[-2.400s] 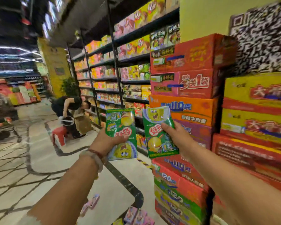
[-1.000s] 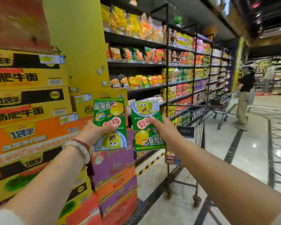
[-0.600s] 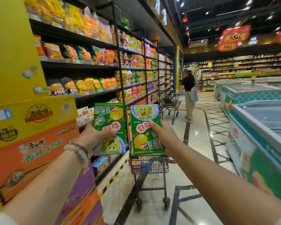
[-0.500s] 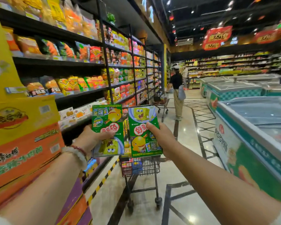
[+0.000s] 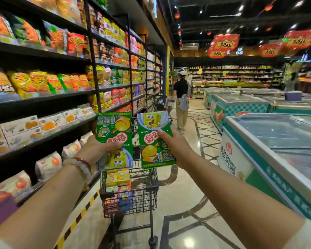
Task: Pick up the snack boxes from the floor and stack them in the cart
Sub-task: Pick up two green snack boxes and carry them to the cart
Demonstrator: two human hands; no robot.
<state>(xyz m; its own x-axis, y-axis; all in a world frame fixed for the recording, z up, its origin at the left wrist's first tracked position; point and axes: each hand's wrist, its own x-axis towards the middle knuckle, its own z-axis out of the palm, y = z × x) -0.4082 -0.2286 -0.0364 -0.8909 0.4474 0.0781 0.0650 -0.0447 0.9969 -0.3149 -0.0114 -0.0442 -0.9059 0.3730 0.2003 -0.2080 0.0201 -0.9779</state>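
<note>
Here, the left hand (image 5: 99, 150) clamps one green snack box (image 5: 114, 141), the right hand (image 5: 174, 146) another (image 5: 155, 141); both boxes stand upright, long axes vertical, side by side above the cart (image 5: 144, 198).

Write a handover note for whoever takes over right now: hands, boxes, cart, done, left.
Left hand: gripping a green snack box, printed upside down to the camera.
Right hand: gripping a second green snack box, upright.
Both boxes are held side by side in the air, above the near end of the wire cart, which stands straight ahead in the aisle by the shelves.
Done: yellow, red and blue boxes already sit stacked in the cart's basket.
Left: lower these two boxes onto the stack. The floor pile is out of view, so I cannot say how many remain.
</note>
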